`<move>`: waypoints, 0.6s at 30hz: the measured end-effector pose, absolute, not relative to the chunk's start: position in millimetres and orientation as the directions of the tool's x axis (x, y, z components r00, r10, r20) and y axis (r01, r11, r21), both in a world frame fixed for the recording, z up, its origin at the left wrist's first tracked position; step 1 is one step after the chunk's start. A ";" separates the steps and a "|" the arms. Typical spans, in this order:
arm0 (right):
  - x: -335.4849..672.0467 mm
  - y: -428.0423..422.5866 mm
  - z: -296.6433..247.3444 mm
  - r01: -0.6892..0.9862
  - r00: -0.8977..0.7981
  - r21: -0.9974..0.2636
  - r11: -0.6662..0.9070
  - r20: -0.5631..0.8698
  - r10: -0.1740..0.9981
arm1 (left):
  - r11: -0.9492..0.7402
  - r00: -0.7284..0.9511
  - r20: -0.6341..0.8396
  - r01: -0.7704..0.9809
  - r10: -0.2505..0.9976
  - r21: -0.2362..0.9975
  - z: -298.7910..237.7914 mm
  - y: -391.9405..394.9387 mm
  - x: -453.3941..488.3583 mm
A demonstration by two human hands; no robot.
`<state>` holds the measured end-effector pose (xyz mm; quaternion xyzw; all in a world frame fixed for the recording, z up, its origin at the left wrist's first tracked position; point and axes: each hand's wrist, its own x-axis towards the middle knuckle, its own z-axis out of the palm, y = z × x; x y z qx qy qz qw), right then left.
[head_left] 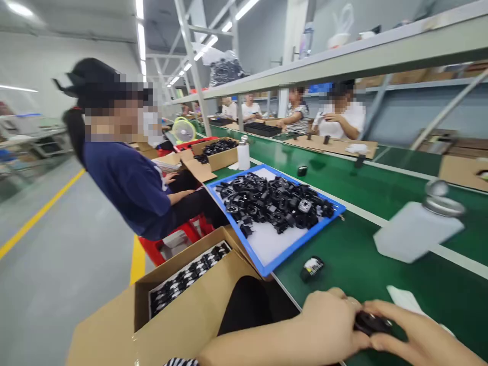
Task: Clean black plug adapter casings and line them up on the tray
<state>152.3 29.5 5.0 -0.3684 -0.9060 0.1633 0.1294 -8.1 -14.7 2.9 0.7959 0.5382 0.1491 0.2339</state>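
Note:
My left hand and my right hand meet at the bottom of the view over the green table. Both are closed round one small black plastic part, pinched between their fingers. Another black part with a white label lies on the green surface just beyond my left hand. A blue-rimmed tray with a white floor holds a heap of several black parts further away. A white cloth lies by my right hand.
A white plastic bottle with a metal cap stands to the right. An open cardboard box of black parts sits at my left. A person in a dark blue shirt sits on a red stool nearby. Other people work across the conveyor.

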 end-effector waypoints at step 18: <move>192.5 72.9 63.8 0.939 -0.228 -0.145 0.313 0.421 0.878 | -0.567 0.153 0.589 0.535 0.794 0.626 -52.0 -34.5 -30.9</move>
